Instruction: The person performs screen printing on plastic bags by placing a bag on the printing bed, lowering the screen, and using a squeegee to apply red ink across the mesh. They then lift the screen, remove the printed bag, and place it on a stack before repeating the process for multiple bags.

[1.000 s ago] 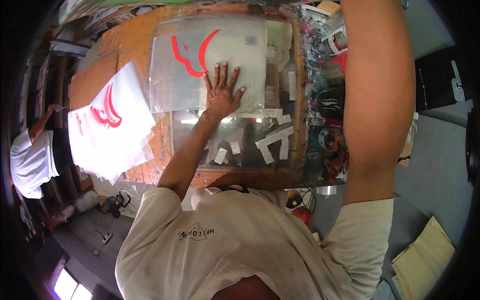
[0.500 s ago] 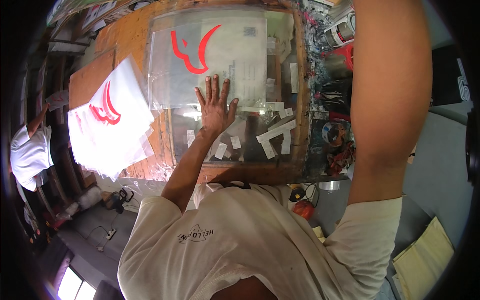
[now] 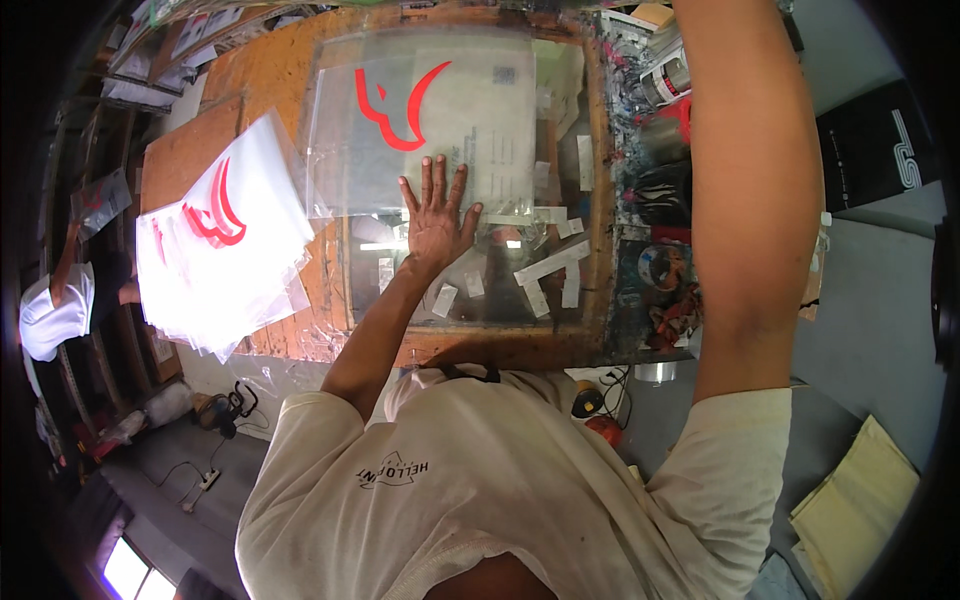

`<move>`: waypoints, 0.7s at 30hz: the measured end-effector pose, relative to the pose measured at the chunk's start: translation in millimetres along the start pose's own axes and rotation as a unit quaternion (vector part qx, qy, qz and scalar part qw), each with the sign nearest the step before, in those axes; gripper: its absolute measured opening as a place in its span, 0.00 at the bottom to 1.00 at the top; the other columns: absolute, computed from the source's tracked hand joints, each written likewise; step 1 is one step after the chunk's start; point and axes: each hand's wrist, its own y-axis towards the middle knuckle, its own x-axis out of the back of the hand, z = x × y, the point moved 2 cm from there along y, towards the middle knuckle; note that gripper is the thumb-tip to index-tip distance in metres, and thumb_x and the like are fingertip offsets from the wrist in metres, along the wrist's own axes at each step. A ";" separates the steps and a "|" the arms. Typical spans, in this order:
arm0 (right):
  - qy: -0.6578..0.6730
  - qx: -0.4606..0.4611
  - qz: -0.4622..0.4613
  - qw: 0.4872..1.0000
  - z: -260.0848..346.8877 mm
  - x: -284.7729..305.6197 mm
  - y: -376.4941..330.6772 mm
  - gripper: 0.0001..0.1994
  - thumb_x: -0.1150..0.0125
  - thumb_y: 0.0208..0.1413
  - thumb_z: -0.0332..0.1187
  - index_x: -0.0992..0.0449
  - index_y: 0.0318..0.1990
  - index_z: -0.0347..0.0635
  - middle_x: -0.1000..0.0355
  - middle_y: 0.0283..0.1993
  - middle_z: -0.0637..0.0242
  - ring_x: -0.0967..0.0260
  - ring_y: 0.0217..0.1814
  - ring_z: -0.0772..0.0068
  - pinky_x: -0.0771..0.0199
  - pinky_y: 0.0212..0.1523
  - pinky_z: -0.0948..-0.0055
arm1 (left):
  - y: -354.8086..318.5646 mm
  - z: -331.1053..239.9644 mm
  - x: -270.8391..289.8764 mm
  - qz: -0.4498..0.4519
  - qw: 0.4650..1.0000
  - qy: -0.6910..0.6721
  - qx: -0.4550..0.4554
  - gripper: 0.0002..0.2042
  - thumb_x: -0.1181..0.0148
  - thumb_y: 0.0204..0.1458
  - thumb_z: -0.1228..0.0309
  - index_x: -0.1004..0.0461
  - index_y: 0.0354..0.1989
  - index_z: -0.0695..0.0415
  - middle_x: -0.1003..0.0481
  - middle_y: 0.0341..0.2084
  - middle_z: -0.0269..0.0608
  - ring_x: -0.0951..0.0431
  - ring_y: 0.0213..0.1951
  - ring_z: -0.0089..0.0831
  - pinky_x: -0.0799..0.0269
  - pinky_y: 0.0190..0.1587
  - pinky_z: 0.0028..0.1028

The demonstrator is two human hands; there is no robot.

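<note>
One of our hands, the left (image 3: 437, 218), has slid down the clear printed sheet (image 3: 440, 120) on the worktop (image 3: 270, 80) and now lies spread flat on its lower edge, while the right stays raised beyond view.

bag stack (image 3: 220, 250) left, clutter (image 3: 665, 200) right

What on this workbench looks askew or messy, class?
The stack of printed bags beside the left hand is fanned out unevenly, its lower edges hanging over the bench. Loose tape strips lie scattered under the glass.
</note>
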 end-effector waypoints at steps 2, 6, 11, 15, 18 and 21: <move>-0.014 0.003 0.014 1.000 2.9 2.5 0.0 0.33 0.55 0.61 0.57 0.21 0.22 0.32 0.25 0.24 0.49 0.26 0.28 0.54 0.27 0.36 0.56 | -1.0 0.8 0.3 -0.005 1.000 -0.002 -0.005 0.33 0.50 0.60 0.54 0.46 0.71 0.54 0.57 0.72 0.55 0.65 0.74 0.51 0.74 0.68 0.65; 0.033 -0.006 0.013 0.999 -2.6 1.5 -3.9 0.33 0.52 0.61 0.57 0.27 0.14 0.37 0.35 0.12 0.60 0.39 0.14 0.65 0.37 0.21 0.59 | -0.7 2.3 -1.2 -0.001 1.000 -0.005 -0.006 0.32 0.51 0.60 0.53 0.45 0.70 0.55 0.56 0.72 0.55 0.64 0.74 0.51 0.73 0.68 0.65; 0.016 -0.044 -0.016 0.999 7.1 0.6 -12.6 0.31 0.49 0.60 0.56 0.20 0.25 0.30 0.25 0.26 0.47 0.26 0.28 0.55 0.28 0.33 0.55 | -0.5 5.0 -4.0 -0.009 1.000 -0.010 -0.012 0.33 0.52 0.60 0.52 0.47 0.71 0.54 0.56 0.72 0.54 0.64 0.74 0.51 0.74 0.68 0.65; -0.012 -0.049 -0.012 0.999 14.1 -4.2 -18.7 0.31 0.48 0.59 0.56 0.19 0.32 0.28 0.23 0.35 0.39 0.23 0.38 0.44 0.25 0.42 0.52 | -2.1 6.2 1.6 -0.029 0.999 -0.031 -0.006 0.32 0.50 0.60 0.54 0.47 0.71 0.54 0.56 0.72 0.52 0.63 0.74 0.50 0.72 0.68 0.65; 0.019 -0.122 0.050 0.991 21.9 -14.2 -37.5 0.29 0.50 0.61 0.56 0.21 0.26 0.36 0.29 0.18 0.58 0.34 0.17 0.69 0.30 0.21 0.66 | -3.5 1.2 17.3 -0.064 0.992 -0.108 0.010 0.32 0.49 0.60 0.56 0.47 0.71 0.55 0.55 0.72 0.52 0.61 0.74 0.50 0.71 0.69 0.62; -0.026 -0.014 -0.047 0.998 30.6 -56.3 -89.6 0.30 0.46 0.57 0.60 0.23 0.33 0.34 0.22 0.34 0.52 0.23 0.37 0.52 0.26 0.39 0.57 | -12.7 -14.3 89.9 -0.122 0.937 -0.325 0.037 0.34 0.46 0.60 0.57 0.50 0.71 0.58 0.54 0.72 0.51 0.57 0.73 0.50 0.64 0.69 0.60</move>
